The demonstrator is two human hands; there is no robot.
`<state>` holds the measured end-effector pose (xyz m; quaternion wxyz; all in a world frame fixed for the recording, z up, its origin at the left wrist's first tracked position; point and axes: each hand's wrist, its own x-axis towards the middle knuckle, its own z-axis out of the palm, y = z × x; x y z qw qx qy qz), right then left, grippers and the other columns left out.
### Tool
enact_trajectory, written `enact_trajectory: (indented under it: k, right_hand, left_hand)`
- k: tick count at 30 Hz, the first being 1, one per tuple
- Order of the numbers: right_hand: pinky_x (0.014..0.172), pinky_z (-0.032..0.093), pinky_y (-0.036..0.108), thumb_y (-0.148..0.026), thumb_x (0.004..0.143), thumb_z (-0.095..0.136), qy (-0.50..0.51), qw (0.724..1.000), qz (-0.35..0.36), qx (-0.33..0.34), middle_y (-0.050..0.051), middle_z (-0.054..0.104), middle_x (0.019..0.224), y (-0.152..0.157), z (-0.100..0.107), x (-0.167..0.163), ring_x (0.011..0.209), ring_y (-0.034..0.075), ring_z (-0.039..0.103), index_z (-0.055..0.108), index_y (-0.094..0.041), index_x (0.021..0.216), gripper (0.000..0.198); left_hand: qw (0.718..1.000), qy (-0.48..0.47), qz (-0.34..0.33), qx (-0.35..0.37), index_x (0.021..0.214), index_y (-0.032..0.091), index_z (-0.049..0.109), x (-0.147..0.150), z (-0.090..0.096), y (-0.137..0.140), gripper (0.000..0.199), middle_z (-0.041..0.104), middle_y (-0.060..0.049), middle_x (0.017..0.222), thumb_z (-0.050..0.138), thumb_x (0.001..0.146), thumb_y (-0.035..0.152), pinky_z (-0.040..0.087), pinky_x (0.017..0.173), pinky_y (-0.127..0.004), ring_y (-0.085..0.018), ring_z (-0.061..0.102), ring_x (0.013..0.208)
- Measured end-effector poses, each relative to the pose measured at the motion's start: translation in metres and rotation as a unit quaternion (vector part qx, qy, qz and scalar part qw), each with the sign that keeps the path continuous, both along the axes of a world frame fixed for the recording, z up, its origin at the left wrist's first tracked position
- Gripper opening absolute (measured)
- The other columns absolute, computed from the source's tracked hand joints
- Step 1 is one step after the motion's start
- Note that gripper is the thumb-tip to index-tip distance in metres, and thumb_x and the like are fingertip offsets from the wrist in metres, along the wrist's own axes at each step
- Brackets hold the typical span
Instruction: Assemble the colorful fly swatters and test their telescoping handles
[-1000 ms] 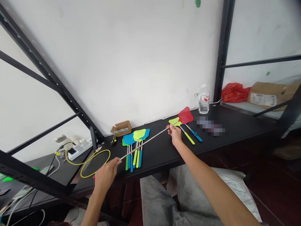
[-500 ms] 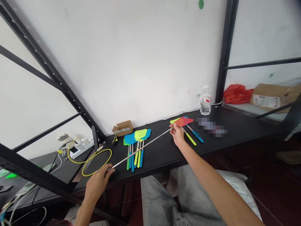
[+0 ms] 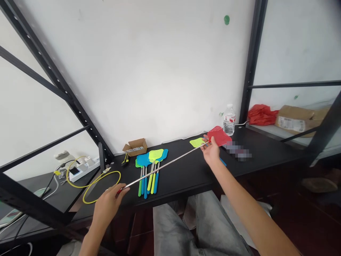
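Observation:
Both hands hold a red fly swatter [image 3: 220, 136] with a long extended metal shaft, slanting across above the black table. My left hand [image 3: 109, 200] is closed around its red handle end, low at the left. My right hand [image 3: 211, 149] is closed near the base of the red mesh head. Beneath the shaft lies a group of several blue, green and yellow fly swatters [image 3: 156, 155], short, heads toward the wall. By my right hand rests a yellow fly swatter [image 3: 196, 143], and a blue handle [image 3: 223, 162] shows partly behind my forearm.
A water bottle [image 3: 229, 120] stands near the wall, with a blurred-out object [image 3: 238, 149] in front. A small open cardboard box [image 3: 135, 146], a looped yellow cable [image 3: 101, 182] and a power strip [image 3: 84, 168] are at the left. Black metal posts [image 3: 252, 64] frame the table [image 3: 183, 181].
My right hand has moved slightly right with the swatter head, which has turned to show its red face more broadly. The view has shifted a little. Both hands keep their hold.

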<state>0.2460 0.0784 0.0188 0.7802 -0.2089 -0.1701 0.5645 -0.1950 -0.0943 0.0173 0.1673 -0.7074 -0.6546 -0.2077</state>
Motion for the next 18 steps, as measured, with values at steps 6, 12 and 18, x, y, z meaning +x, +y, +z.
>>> enact_trajectory:
  k: [6, 12, 18]
  right_hand:
    - [0.053, 0.044, 0.024, -0.044, 0.093, 0.050, 0.014, 0.995, -0.103, 0.010, 0.000, 0.061, 0.074, -0.016, 0.015, 0.118, 0.057, 0.010, 0.053, 0.063, -0.020, 0.087, 0.028]
    - [0.049, 0.041, 0.029, -0.040, 0.097, 0.039, 0.028, 0.981, -0.194, 0.009, 0.000, 0.056, 0.071, -0.054, -0.004, 0.225, 0.052, 0.011, 0.048, 0.060, -0.020, 0.084, 0.032]
    - [0.044, 0.026, 0.043, -0.051, 0.099, 0.018, 0.044, 0.956, -0.291, -0.001, 0.012, 0.057, 0.075, -0.084, -0.027, 0.286, 0.043, 0.013, 0.036, 0.062, -0.026, 0.067, 0.060]
  left_hand:
    - [0.996, -0.004, -0.093, 0.009, 0.096, 0.027, 0.069, 0.101, 0.015, 0.035, 0.035, 0.073, -0.002, 0.095, 0.044, 0.095, 0.051, 0.040, 0.064, -0.024, -0.020, 0.066, 0.084]
    - [0.987, -0.017, -0.160, -0.005, 0.098, 0.025, 0.068, 0.178, 0.013, 0.064, 0.031, 0.071, -0.005, 0.091, 0.047, 0.095, 0.048, 0.038, 0.070, -0.027, -0.021, 0.064, 0.084]
    - [0.981, -0.062, -0.182, 0.023, 0.100, 0.022, 0.068, 0.212, -0.006, 0.067, 0.033, 0.069, -0.007, 0.091, 0.045, 0.097, 0.046, 0.038, 0.074, -0.031, -0.022, 0.061, 0.084]
